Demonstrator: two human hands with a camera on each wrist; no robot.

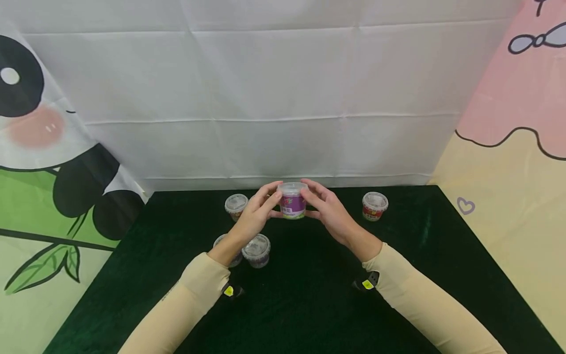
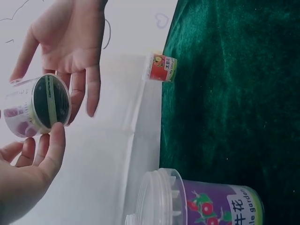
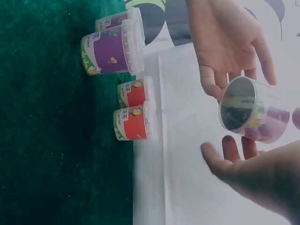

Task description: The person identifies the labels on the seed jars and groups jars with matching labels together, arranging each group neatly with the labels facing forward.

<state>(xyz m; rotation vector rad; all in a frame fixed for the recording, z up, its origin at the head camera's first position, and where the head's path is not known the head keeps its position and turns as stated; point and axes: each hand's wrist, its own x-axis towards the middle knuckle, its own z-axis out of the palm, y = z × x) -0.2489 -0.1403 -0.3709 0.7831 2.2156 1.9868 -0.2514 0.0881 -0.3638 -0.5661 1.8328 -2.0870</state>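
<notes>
A clear plastic tub with a purple label and a transparent lid is held up between both hands, above the far part of the table. My left hand grips its left side, thumb and fingers spread around it. On the opposite side my right hand holds it in the same way. The wrist views show the tub's dark base with a pale strip across it. Two purple-labelled tubs, a nearer one and one partly hidden by my left forearm, stand below that arm.
Behind my left hand stands a red-labelled tub; the right wrist view shows a second red tub beside it. Another red tub is at the back right. A dark green cloth covers the table, with a white backdrop behind.
</notes>
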